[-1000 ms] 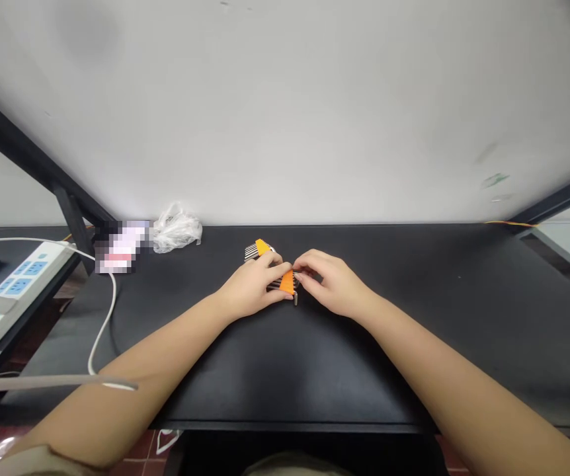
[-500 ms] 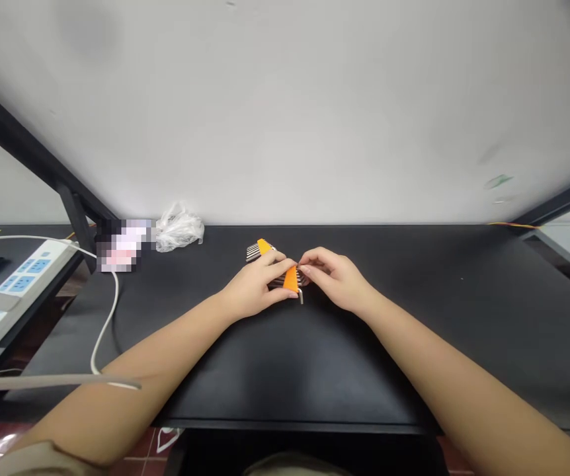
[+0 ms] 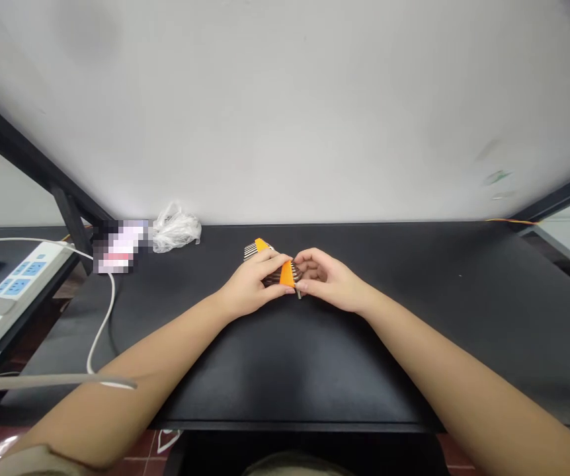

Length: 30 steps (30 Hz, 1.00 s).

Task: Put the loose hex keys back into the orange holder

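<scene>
A hex key set with orange holder pieces (image 3: 287, 274) is held just above or on the black tabletop; I cannot tell which. My left hand (image 3: 255, 281) grips it, fingers over the top and thumb along the near edge. Straight ends of several metal keys stick out at the upper left, beside another orange piece (image 3: 260, 244). My right hand (image 3: 332, 281) curves around the bent key ends on the right. Its thumb touches the nearest hex key (image 3: 299, 293), while the fingertips lie at the far side. Both hands partly hide the set.
A crumpled clear plastic bag (image 3: 176, 228) lies against the wall, next to a blurred-out item (image 3: 120, 248). White power strips (image 3: 22, 284) stand at the left. A white cable (image 3: 109, 317) loops over the table by my left forearm. Black frame posts (image 3: 69, 211) rise at the sides.
My right thumb has slid toward the near edge of the set, and its fingers have spread apart from the thumb. My left hand keeps its grip. The view has shifted slightly.
</scene>
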Each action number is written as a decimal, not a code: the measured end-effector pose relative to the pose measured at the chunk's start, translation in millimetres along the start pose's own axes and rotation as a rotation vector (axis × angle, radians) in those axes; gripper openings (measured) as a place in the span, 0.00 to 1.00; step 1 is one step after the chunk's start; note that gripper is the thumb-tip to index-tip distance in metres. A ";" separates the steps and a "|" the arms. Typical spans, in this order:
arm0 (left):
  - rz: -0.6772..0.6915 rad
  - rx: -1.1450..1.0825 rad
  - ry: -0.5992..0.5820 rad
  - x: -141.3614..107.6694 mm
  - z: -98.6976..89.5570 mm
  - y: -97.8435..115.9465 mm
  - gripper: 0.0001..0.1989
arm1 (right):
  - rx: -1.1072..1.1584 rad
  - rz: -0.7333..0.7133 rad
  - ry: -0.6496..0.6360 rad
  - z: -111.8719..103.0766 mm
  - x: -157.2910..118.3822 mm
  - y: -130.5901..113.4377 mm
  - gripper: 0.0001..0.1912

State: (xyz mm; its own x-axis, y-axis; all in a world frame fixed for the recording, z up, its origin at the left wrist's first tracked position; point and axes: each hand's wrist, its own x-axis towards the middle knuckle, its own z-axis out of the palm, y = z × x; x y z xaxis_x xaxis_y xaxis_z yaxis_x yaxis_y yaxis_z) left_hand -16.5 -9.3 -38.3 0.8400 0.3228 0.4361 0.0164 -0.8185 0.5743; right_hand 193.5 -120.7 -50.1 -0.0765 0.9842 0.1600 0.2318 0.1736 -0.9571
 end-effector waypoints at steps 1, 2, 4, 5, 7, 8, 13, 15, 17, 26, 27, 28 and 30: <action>-0.009 0.003 -0.006 0.4 -0.9 0.1 0.21 | -0.070 -0.002 -0.030 -1.1 -1.9 -2.4 0.27; -0.014 0.007 -0.014 0.8 -1.8 0.3 0.21 | -0.131 -0.002 -0.053 -2.1 -3.6 -4.7 0.30; -0.015 0.012 -0.028 1.7 -3.2 1.1 0.20 | -0.205 0.002 -0.078 -4.5 -5.6 -8.1 0.31; -0.015 0.013 -0.035 2.0 -3.6 1.6 0.20 | -0.219 0.003 -0.082 -5.8 -5.8 -9.0 0.30; -0.011 0.008 -0.052 2.3 -3.7 2.8 0.19 | -0.233 0.005 -0.083 -8.2 -5.0 -9.2 0.29; -0.008 0.003 -0.060 2.3 -3.5 3.3 0.19 | -0.239 0.006 -0.086 -9.3 -4.2 -8.8 0.28; 0.004 -0.023 -0.096 1.8 -1.5 2.8 0.16 | -0.268 0.018 -0.116 -10.4 -1.1 -6.1 0.27; 0.000 -0.027 -0.111 1.6 -0.5 1.1 0.17 | -0.279 0.021 -0.113 -9.7 -1.1 -5.4 0.27; -0.017 -0.008 -0.119 1.1 0.6 -0.7 0.18 | -0.302 0.004 -0.081 -8.9 -1.3 -5.3 0.28; 0.003 0.132 -0.170 1.1 -1.3 1.6 0.21 | -0.544 -0.218 -0.050 -3.1 -1.9 -7.3 0.32; 0.013 0.131 -0.166 1.1 -1.7 2.5 0.22 | -0.572 -0.222 -0.039 -2.1 -2.1 -7.3 0.33; 0.022 0.130 -0.161 1.0 -2.0 3.2 0.22 | -0.603 -0.230 -0.029 -1.3 -2.4 -7.4 0.33; 0.036 0.149 -0.138 0.1 -2.0 3.4 0.23 | -0.674 -0.246 -0.016 -1.1 -2.7 -8.2 0.33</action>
State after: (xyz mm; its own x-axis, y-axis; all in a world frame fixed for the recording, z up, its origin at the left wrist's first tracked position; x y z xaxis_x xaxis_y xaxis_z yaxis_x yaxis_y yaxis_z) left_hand -17.4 -11.1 -35.0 0.9077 0.2324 0.3494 0.0568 -0.8931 0.4464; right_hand 193.0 -124.7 -42.4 -0.2163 0.9139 0.3434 0.7540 0.3798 -0.5359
